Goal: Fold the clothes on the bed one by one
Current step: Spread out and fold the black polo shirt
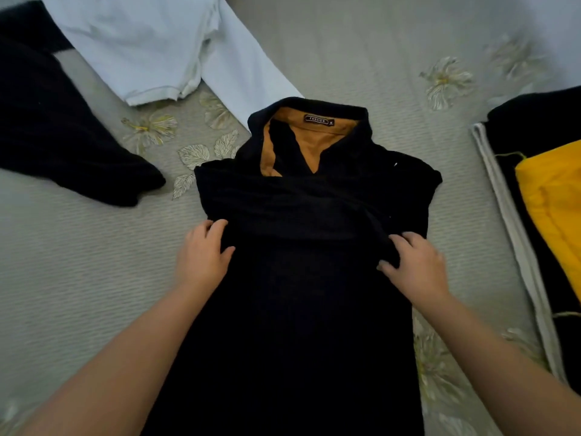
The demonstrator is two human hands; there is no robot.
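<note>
A black collared shirt [301,278] with a mustard-brown inner collar and a small label lies flat on the bed, collar away from me, both sleeves folded across its chest. My left hand [201,253] grips the shirt's left edge, fingers curled into the fabric. On the right side my right hand [415,262] holds a bunched fold of the same shirt between thumb and fingers.
The bed cover [78,262] is grey with a leaf and flower pattern. A white garment [151,42] lies at the far left, a black garment [56,136] beside it. At the right edge lies a stack with black, grey and yellow cloth [553,209].
</note>
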